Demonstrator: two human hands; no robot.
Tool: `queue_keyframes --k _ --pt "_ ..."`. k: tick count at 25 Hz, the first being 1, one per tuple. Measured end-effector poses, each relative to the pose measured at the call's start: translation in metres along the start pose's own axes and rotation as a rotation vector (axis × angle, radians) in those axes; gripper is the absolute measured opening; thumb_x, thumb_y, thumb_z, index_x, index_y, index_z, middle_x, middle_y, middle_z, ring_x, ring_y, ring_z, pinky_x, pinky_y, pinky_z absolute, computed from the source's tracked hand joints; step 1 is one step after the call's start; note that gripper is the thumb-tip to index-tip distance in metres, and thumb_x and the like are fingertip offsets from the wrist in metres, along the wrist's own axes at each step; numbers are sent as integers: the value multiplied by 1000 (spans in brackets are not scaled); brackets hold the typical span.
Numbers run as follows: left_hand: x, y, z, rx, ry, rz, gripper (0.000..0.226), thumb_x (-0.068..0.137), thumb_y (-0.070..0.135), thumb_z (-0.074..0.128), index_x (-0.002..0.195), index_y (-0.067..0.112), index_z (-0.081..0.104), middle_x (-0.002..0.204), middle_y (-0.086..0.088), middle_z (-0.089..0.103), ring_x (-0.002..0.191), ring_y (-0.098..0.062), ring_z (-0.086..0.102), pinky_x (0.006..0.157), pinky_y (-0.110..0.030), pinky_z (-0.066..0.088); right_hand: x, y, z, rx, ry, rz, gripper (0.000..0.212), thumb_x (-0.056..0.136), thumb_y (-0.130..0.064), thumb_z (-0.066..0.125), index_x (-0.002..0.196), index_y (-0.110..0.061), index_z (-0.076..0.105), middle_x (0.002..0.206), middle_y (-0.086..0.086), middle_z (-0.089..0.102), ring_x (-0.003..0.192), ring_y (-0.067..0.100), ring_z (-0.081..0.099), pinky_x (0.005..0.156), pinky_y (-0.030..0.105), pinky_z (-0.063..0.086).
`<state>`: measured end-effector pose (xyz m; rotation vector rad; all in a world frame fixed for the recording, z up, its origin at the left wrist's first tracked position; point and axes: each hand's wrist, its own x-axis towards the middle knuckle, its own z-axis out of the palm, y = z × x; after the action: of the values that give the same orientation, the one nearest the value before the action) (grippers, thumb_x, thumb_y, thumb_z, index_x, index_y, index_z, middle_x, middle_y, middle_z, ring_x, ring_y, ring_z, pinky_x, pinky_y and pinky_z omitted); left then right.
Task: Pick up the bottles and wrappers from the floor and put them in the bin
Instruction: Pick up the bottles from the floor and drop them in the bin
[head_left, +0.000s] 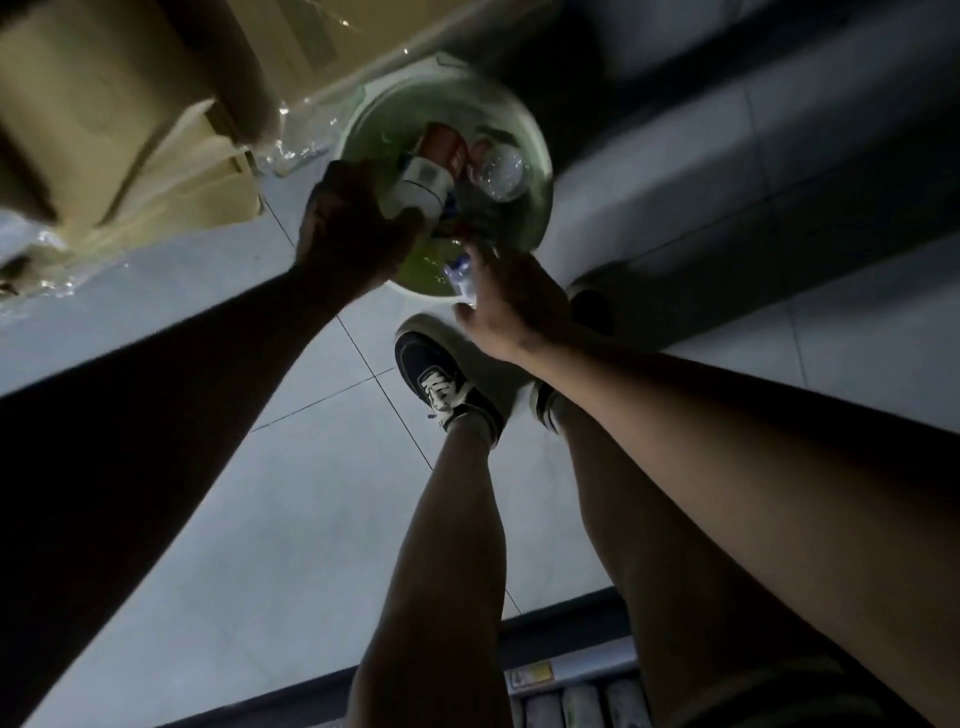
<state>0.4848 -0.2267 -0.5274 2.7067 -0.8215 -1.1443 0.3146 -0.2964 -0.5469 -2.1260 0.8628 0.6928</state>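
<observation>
Over the green bin (537, 156), L hand (353, 228) grips a white bottle (421, 187) and R hand (511, 306) pinches a crinkly clear wrapper (462, 278); both items look light, thin and crushable, so hold at mid-body w/ light grip.

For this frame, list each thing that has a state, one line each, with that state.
Bin: upright on the floor, open-topped, partly filled with rubbish.
White bottle: held by the left hand, over the bin.
Clear bottle: held by the right hand, at the bin's near rim.
Left hand: grips the white bottle.
Right hand: holds the clear bottle.
Cardboard boxes: stacked beside the bin.
</observation>
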Motion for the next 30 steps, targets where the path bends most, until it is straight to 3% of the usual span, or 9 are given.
queue_keyframes --k 2,8,11,15,19,23,30 --pt "-33 3 -13 -18 23 -8 58 95 42 62 144 14 50 140 -16 50 126 -29 52 86 -31 45 -29 -7 -16 -23 7 -5 68 92 -46 65 148 -20 37 142 13 51 126 32 51 90 42 53" --pt "-173 31 -78 -103 -16 -83 53 84 51 52 127 23 62 121 -6 63 107 -27 64 92 -41 55 -147 -21 -96 -132 -63 4 52 93 -46 59 135 -17 50 129 11 58 119 31 56 91 49 54" --pt "-239 58 -108 -67 -59 -90 42 92 45 56 125 21 61 119 -6 65 105 -28 66 87 -44 57 -199 -32 -142 -146 -98 -25 48 95 -45 58 135 -19 52 133 9 58 123 30 54 95 48 52" --pt "-335 94 -147 -96 80 -90 49 85 53 48 117 20 63 106 -8 68 97 -32 69 77 -46 59 -270 -59 -216 -233 -92 -156 37 93 -42 57 120 -16 60 119 8 63 112 27 58 93 42 51" --pt "-416 118 -174 -247 106 -240 40 88 48 56 123 28 61 116 -3 66 107 -27 66 83 -42 57 -330 -87 -270 -361 -108 -246 44 91 -41 59 129 -20 55 127 5 58 119 27 52 96 41 47" --pt "-499 121 -156 -410 212 -380 41 89 44 62 126 26 62 116 -2 68 111 -26 64 88 -43 56 -372 -105 -291 -508 -167 -358 44 92 -43 53 133 -25 53 132 2 57 127 26 49 98 42 48" --pt "-640 117 -54 -662 175 -700 43 98 47 53 133 22 57 126 -5 65 117 -26 61 91 -38 52 -419 -143 -282 -775 -296 -547 44 93 -41 54 134 -23 56 139 2 58 131 24 50 105 38 44"
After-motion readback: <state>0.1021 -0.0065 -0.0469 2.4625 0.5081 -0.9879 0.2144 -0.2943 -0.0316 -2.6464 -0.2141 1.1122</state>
